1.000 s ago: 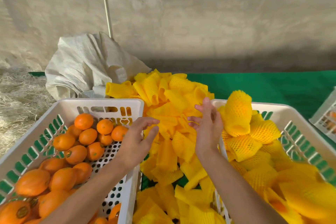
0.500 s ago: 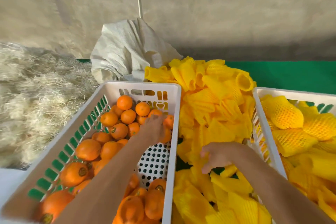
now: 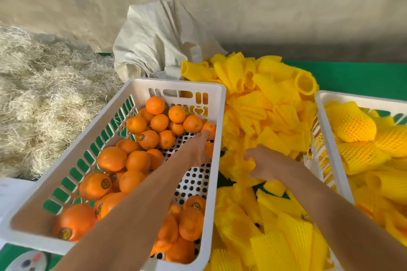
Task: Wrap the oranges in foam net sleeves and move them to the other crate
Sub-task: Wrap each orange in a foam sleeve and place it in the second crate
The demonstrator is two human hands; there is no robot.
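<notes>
Left of the left crate (image 3: pixel 217 103) lies a heap of pale straw (image 3: pixel 44 103), and behind the crate's far wall slumps a white woven sack (image 3: pixel 158 39). The crate itself holds the bare oranges (image 3: pixel 136 138), piled along its left side and near end, with perforated floor showing toward its right wall.

A second ago both hands hovered over the yellow pile; half a second ago the left hand (image 3: pixel 198 149) had dropped into the crate, and now it has pushed further toward the far right corner. Its fingers are stretched forward, the tips touching a small orange (image 3: pixel 210 128) against the crate's right wall — nothing is gripped yet.

Just right of the crate, the loose foam net sleeves (image 3: pixel 259 112) spill between it and the second crate. The right hand (image 3: pixel 262 166) has sunk into this pile since the earlier views, and its fingers now curl round a sleeve (image 3: pixel 248 165), pinching the foam.

Further right, the right crate (image 3: pixel 326 130) already carries wrapped oranges (image 3: pixel 350 122) in their yellow nets.

So a fresh cycle looks under way — sleeve in hand on one side, fruit about to be taken on the other. Next, the left fingers would need to close on that orange and bring it to the sleeve.
</notes>
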